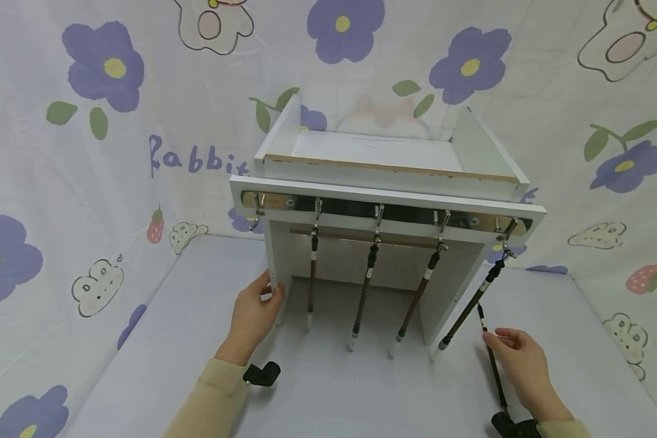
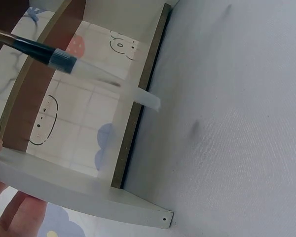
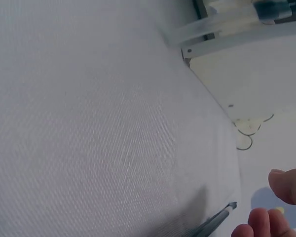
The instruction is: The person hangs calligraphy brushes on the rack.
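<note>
A white shelf rack (image 1: 391, 190) stands on the table, with a metal hook strip along its front. My left hand (image 1: 254, 313) grips the rack's left side panel near its front edge, and the fingers (image 2: 27, 217) show at that panel in the left wrist view. Several calligraphy brushes hang tip-down from the hooks, including a brown one (image 1: 365, 286) and a dark one (image 1: 473, 304) at the far right; their tips carry clear caps. Another brush (image 1: 494, 371) lies on the table at right. Above it my right hand (image 1: 520, 359) hovers with loosely bent fingers, apart from it in the right wrist view.
A white cloth (image 1: 159, 365) covers the table, and a patterned backdrop (image 1: 115, 201) with flowers and rabbits rises behind. The rack's open top tray (image 1: 378, 146) has low side walls. Black wrist cameras (image 1: 263, 373) sit by both wrists.
</note>
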### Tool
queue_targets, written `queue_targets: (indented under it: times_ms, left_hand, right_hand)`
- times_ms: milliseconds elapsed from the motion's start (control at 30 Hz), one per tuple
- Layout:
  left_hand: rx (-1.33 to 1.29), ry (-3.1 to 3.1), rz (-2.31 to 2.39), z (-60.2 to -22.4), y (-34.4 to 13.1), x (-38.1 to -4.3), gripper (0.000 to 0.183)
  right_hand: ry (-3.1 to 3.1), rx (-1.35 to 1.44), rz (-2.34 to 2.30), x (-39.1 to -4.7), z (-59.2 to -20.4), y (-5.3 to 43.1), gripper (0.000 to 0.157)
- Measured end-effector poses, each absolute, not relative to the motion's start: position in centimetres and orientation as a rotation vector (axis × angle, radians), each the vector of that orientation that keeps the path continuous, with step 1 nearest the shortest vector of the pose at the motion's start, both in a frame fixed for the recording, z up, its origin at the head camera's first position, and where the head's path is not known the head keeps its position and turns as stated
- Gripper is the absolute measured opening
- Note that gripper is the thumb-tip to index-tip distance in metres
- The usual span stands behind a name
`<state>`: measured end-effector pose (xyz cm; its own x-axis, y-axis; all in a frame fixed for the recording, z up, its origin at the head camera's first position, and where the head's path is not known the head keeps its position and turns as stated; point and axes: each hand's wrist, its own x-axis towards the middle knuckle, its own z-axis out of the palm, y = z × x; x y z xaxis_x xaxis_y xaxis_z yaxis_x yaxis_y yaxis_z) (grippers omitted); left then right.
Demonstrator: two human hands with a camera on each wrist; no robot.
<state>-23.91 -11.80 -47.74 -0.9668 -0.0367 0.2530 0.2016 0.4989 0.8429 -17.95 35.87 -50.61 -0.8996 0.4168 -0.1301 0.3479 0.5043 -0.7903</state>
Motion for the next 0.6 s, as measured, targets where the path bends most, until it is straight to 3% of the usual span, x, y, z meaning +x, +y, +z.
queue_targets:
  times_ms: [600]
  left_hand:
    - [-0.126,-2.506,-1.453,-47.7,-11.8,-23.8,0.049]
  right_hand:
    - [-2.749,-0.752,1.333,-19.2,-52.4,36.8,0.065]
